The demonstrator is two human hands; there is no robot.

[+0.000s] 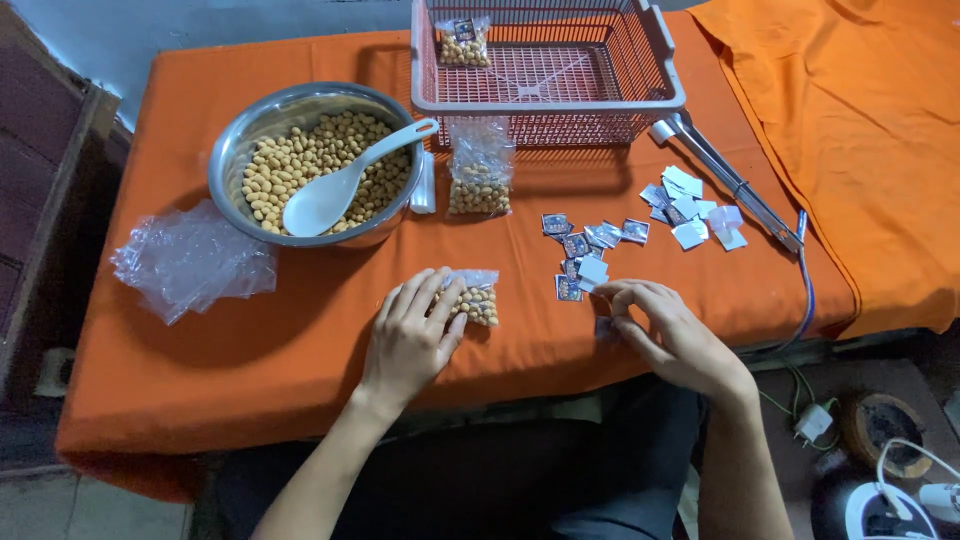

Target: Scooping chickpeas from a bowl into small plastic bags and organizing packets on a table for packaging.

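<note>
On orange cloth, steel bowl (232, 150) of nuts (300, 160), basket (660, 60) holding one packet (463, 42)

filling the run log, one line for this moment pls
left hand: on bag of nuts | right hand: pinching small label | bowl: nuts, spoon

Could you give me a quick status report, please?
Left hand flat on bag of nuts. Right hand pinching a small label. Nothing in the way.

Shiny metal bowl (300, 115) (perhaps steel)
</note>
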